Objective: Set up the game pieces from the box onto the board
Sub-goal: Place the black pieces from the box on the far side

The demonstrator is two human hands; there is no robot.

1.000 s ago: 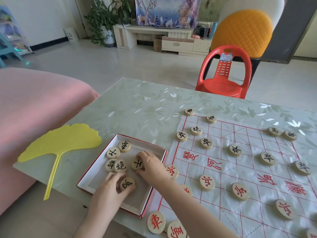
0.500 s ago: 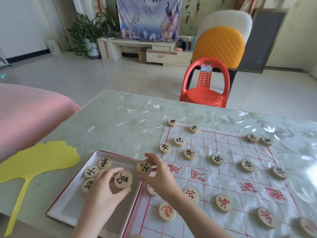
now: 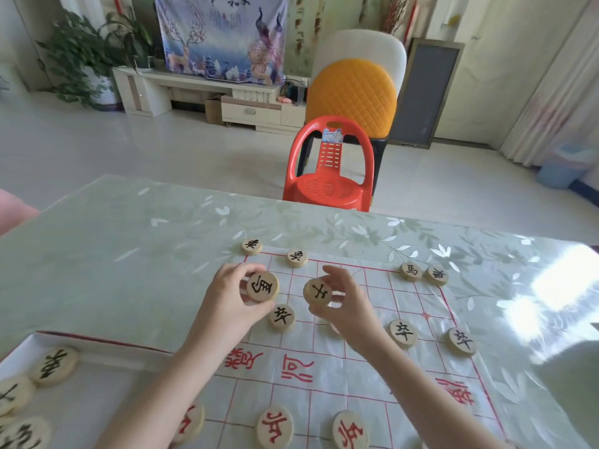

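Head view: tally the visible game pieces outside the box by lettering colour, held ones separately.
Black-lettered pieces flat on the board: 7
Held black-lettered pieces, one in the left hand, one in the right hand: 2
Red-lettered pieces: 3
Total: 12; the hands may hide others.

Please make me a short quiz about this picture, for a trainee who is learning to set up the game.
1. True or false: the left hand holds a piece with its fingers.
2. The second piece, in the right hand, has writing in: A red, B black, C green.
3. Fill in: the box lies to the ___ of the board.
Key: 1 true; 2 B; 3 left.
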